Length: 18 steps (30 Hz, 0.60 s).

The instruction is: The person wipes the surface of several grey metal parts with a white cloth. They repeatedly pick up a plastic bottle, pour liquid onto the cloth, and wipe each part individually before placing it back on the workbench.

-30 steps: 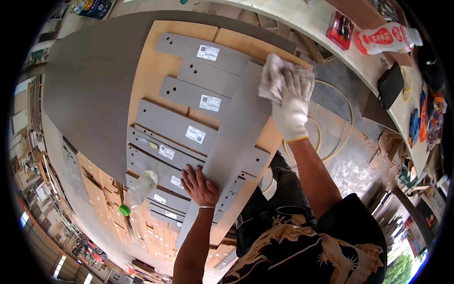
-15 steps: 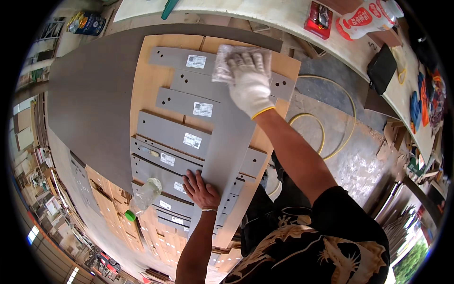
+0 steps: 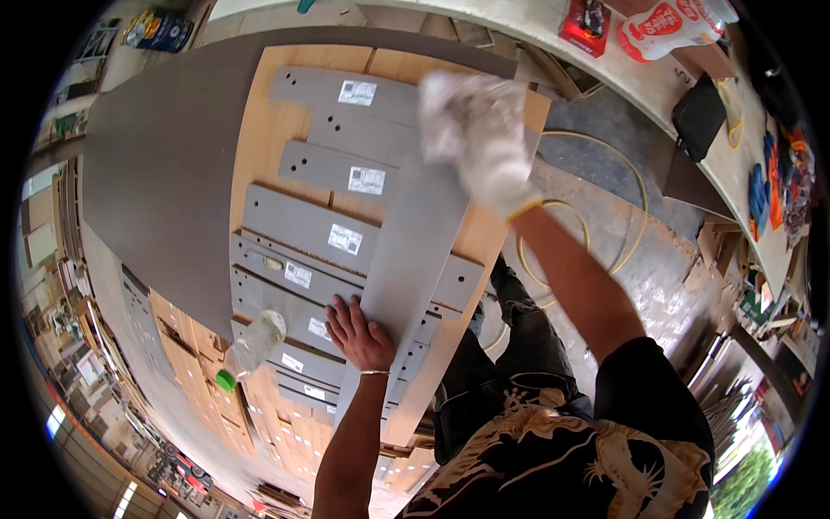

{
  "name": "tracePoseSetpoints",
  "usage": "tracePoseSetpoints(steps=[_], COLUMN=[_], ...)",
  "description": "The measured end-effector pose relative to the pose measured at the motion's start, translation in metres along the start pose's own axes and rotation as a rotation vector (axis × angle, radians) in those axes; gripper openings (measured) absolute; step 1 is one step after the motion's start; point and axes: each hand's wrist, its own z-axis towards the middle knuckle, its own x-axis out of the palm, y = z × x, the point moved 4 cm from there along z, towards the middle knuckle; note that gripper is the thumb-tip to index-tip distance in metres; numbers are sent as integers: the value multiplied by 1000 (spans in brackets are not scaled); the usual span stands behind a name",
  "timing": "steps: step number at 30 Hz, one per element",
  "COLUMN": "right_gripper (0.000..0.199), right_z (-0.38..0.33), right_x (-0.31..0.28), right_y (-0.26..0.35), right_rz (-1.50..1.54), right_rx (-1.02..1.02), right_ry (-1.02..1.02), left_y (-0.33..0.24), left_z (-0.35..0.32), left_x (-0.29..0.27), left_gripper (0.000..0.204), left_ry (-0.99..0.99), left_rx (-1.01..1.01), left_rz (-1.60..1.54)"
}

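My right hand (image 3: 494, 164), in a white work glove with a yellow cuff, presses a pale crumpled rag (image 3: 445, 112) at the far end of a long grey board (image 3: 413, 238). Motion smears the glove and rag. Bare and flat, with fingers stretched out, my left hand (image 3: 357, 336) rests on the near part of that same board. Beneath it, shorter grey boards (image 3: 307, 227) with drilled holes and white labels lie crosswise on wood-coloured panels (image 3: 259, 138). A clear plastic bottle (image 3: 255, 344) with a green cap lies left of my left hand.
A large dark grey sheet (image 3: 164, 190) extends to the left. At the upper right, a pale workbench (image 3: 510, 22) bears a red box (image 3: 584, 28), a white-and-red bottle (image 3: 670, 30) and a black pouch (image 3: 699, 119). A yellow hose (image 3: 647, 195) loops across the floor.
My gloved right hand and the rag have moved right, toward the far right corner of the stack. My left hand stays on the long board. The whole view has shifted slightly.
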Motion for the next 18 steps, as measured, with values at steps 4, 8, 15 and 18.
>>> tracePoseSetpoints(steps=[4, 8, 15, 18], right_gripper=[41, 52, 37, 39], right_z=[-47, -188, -19, -68], right_x=[-4, 48, 3, 25], right_y=[39, 135, 47, 113], right_rz=[100, 448, 466, 1267], right_rx=[-216, -709, -215, -306], right_ry=[-391, 348, -204, -32], left_y=[-3, 1, -2, -2], left_z=[1, -4, -2, -2], left_x=[2, 1, 5, 2], left_gripper=[61, 60, 63, 64], left_ry=[7, -7, -27, -43], left_rx=[-6, -7, -16, -23], left_rz=[9, -23, -41, -52])
